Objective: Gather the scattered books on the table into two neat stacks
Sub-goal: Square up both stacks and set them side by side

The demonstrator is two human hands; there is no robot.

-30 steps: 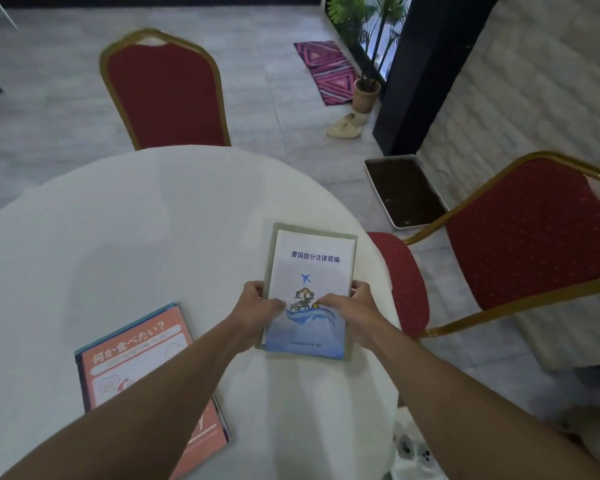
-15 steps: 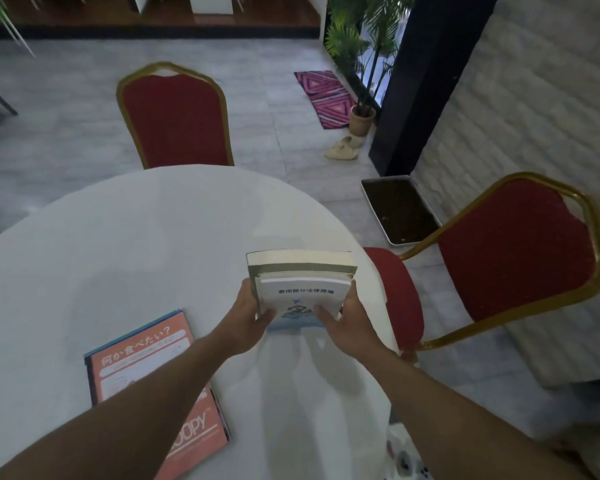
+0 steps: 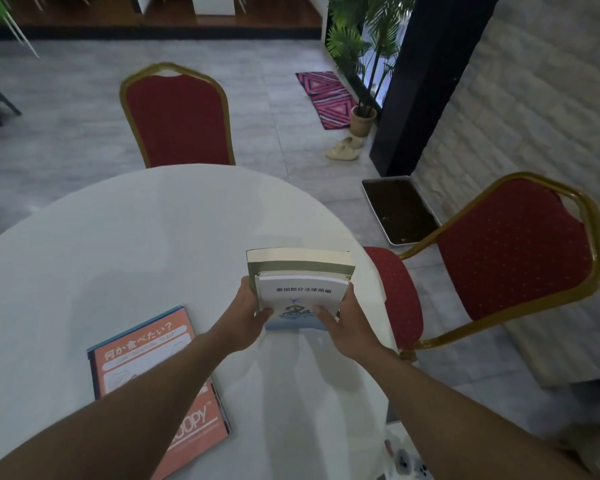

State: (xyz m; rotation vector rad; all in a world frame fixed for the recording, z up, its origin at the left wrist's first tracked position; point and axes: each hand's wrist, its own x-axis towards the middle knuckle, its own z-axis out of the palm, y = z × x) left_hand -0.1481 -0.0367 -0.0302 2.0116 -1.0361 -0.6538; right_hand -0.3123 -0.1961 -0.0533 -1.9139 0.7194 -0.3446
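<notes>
Head view | left hand [image 3: 248, 318] and right hand [image 3: 340, 323] clasp opposite edges of a tilted stack [image 3: 300, 285], glossy white paperback over thicker olive one | flat orange book [image 3: 153, 368] left of left hand on smooth round table [image 3: 136, 244]

Banquet-hall dining room: banquet chairs [image 3: 177, 116], round table [image 3: 118, 254]

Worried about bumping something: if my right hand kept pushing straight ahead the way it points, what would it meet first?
Probably nothing on the white table. The right hand points toward the bare far edge; beyond is floor, though depth is uncertain.
</notes>
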